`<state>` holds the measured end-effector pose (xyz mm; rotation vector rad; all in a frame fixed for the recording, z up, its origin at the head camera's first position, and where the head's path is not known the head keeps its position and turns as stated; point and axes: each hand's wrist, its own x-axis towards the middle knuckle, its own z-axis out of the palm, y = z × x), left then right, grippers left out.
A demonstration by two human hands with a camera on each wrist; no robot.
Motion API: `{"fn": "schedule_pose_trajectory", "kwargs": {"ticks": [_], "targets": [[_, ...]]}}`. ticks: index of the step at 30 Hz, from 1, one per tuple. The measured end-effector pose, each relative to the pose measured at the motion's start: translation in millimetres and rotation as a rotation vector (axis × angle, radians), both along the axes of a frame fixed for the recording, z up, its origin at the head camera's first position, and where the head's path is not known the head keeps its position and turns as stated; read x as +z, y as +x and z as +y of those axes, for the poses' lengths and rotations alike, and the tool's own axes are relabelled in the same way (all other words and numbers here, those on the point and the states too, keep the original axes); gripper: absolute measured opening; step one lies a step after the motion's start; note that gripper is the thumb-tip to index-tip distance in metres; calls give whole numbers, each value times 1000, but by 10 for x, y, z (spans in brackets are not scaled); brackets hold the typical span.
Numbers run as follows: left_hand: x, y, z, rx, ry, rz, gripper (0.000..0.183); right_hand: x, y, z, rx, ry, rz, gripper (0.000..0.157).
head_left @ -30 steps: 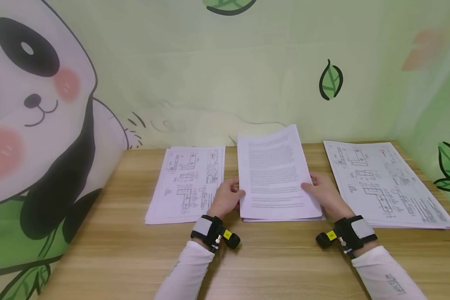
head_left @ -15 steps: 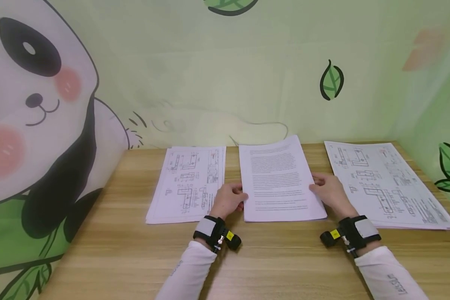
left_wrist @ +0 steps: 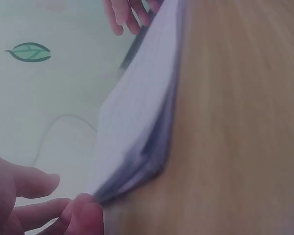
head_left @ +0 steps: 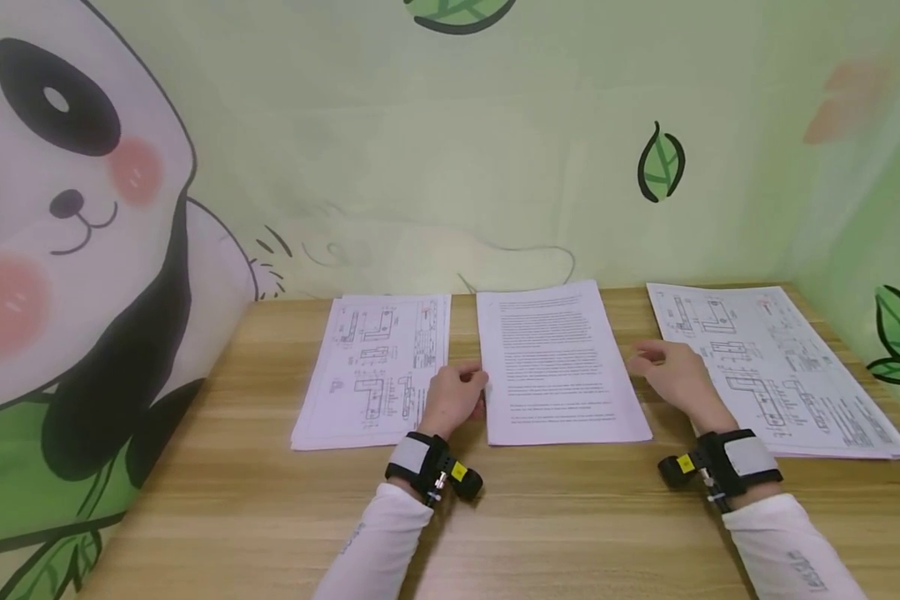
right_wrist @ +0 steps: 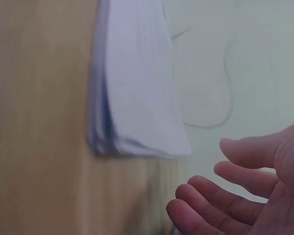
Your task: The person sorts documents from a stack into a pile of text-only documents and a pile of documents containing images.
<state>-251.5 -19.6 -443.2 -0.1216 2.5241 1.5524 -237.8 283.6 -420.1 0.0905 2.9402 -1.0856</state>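
Note:
A stack of white sheets printed with text [head_left: 547,367] lies in the middle of the wooden table. My left hand [head_left: 453,398] is at its left edge. In the left wrist view, fingertips [left_wrist: 86,213] of that hand touch the stack's edge, while another digit stands off the paper. Beyond the right edge of the stack, my right hand [head_left: 678,379] hovers apart from it, partly over the right-hand stack of drawings [head_left: 783,375]. The right wrist view shows its fingers [right_wrist: 220,200] spread loosely with nothing between them, and the text stack [right_wrist: 142,83] slightly fanned at its edges.
Another stack of technical drawings [head_left: 375,367] lies left of the text stack, its sheets slightly uneven. The wooden table [head_left: 570,533] extends toward me. Behind it hangs a green backdrop [head_left: 390,150] with a printed panda [head_left: 82,208] and leaves.
The text stack's top sheets have come down flat onto the rest. My right hand has let go of the right edge and moved off to the right. My left hand stays at the left edge.

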Motion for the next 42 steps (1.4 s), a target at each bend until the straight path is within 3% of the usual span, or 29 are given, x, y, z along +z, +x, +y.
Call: {"fn": "schedule_pose_trajectory", "kwargs": {"ticks": [3,7,14,19,25,32,38,42], "targets": [[28,-19,30,-5,34,19,38,74,13,77,23,15,47,48],[75,-23,156,-63,65,46,36,124,46,281,25,54,114,51],[183,44,478,-172,101,55,33,194,111,685,-53,123,168,55],[175,113,786,-230,135,29,32,184,175,976,-148,104,112,62],[187,205,1180,-248,164,18,36,120,255,1269,-266,49,24,67],[151,312,1561,-250,170,-54,38,3,316,1513,-394,41,-85,69],[44,412,1822,-281,296,-135,37,-51,316,1547,-509,61,-187,66],[-12,455,1955,-314,364,-176,38,-36,335,1558,-528,58,-213,65]]}}
